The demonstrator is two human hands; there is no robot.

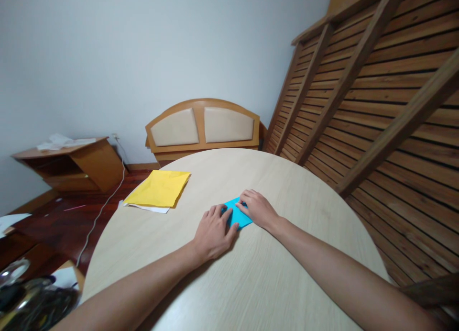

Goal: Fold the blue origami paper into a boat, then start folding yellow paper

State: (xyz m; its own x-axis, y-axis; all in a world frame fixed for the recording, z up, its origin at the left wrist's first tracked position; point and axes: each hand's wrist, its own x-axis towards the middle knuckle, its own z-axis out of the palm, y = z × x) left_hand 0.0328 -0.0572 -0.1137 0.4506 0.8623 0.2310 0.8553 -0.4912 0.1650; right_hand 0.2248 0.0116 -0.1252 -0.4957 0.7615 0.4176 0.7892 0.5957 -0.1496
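I have both hands flat on the blue paper (236,215) mid-counter (251,273): left hand (213,233) and right hand (257,209) press it, fingers spread, gripping nothing. It looks partly folded; a yellow sheet (158,188) waits near the far-left edge.

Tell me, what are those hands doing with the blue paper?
A person is pressing a small blue paper flat on a round wooden table. The left hand lies on its near left part and the right hand holds down its right side, fingers on the paper. It looks partly folded, though the hands cover much of it. A stack of yellow paper with a white sheet under it lies apart, near the table's far left edge.
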